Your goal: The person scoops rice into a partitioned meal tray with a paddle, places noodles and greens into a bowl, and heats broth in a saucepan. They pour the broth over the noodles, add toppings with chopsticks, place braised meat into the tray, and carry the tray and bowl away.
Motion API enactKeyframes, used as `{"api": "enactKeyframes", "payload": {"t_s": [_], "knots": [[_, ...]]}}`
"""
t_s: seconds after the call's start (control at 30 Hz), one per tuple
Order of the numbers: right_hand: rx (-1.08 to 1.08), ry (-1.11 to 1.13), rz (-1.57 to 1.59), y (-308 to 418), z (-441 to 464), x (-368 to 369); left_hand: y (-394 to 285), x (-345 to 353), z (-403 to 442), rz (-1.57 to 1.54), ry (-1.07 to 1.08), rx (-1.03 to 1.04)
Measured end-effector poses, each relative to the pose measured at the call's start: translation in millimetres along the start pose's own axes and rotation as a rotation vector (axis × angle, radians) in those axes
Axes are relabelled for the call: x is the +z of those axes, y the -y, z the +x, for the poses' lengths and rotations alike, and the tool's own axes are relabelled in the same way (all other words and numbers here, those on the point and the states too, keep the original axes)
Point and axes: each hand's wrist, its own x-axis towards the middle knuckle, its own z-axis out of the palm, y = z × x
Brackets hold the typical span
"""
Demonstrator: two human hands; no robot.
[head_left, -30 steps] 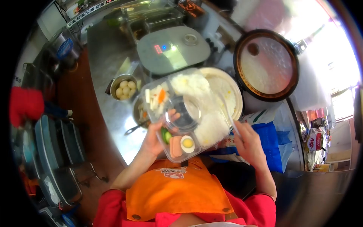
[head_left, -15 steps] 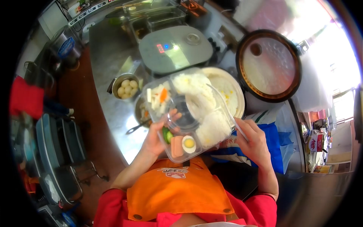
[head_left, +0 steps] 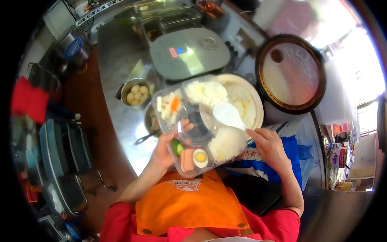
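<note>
I see the left hand [head_left: 164, 152] gripping the tray [head_left: 199, 130] near the pot [head_left: 262, 105], fingers spread beneath, likely for support; the right hand [head_left: 269, 148] pinches the paddle [head_left: 229, 116] by its handle, probably for control.

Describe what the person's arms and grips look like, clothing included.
The left grip and right grip are ungloved human hands. The forearms are bare too. Red sleeves end around the elbows, with no lettering or markings visible on them.

1 fisheye head cam, aimed fwd & down, close over l hand [head_left: 163, 152], r hand [head_left: 269, 148] & worktop [head_left: 115, 60]
</note>
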Motion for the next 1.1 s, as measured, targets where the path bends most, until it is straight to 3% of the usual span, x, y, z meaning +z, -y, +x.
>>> {"api": "enactKeyframes", "payload": {"t_s": [0.1, 0.2, 0.37, 0.47, 0.67, 0.77, 0.87, 0.93, 1.03, 1.1], "knots": [[0.138, -0.058, 0.387, 2.2, 8.5, -5.6, -0.8, 0.5, -0.9, -0.003, -0.015, 0.005], [0.301, -0.049, 0.504, -6.9, 21.7, 5.3, 0.8, 0.4, 0.1, -0.008, -0.021, 0.009], [0.086, -0.078, 0.285, 3.0, 26.9, 20.5, 2.4, 5.8, 0.5, 0.001, -0.006, -0.019], [0.042, 0.018, 0.202, 9.8, 37.0, 21.5, -0.4, 5.8, -1.1, 0.009, -0.005, -0.018], [0.009, 0.118, 0.185, 10.4, 52.5, 12.9, 1.2, 3.8, -1.4, 0.02, -0.027, -0.005], [-0.023, -0.004, 0.355, -8.1, 53.1, 3.3, -3.1, 7.9, -4.5, -0.041, -0.123, 0.02], [0.405, -0.102, 0.724, -24.5, 37.2, -22.2, -15.6, 24.9, -6.4, -0.055, -0.165, 0.052], [0.571, -0.088, 0.943, -48.4, 28.5, -35.5, -25.4, 16.8, -14.9, -0.006, -0.029, 0.078], [0.66, -0.028, 1.015, -63.6, 24.9, -49.3, -44.9, 4.8, -33.5, 0.021, 0.107, 0.093], [0.676, 0.067, 1.029, -64.1, 27.6, -52.6, -58.1, -8.0, -48.6, 0.1, 0.002, 0.093]]}}
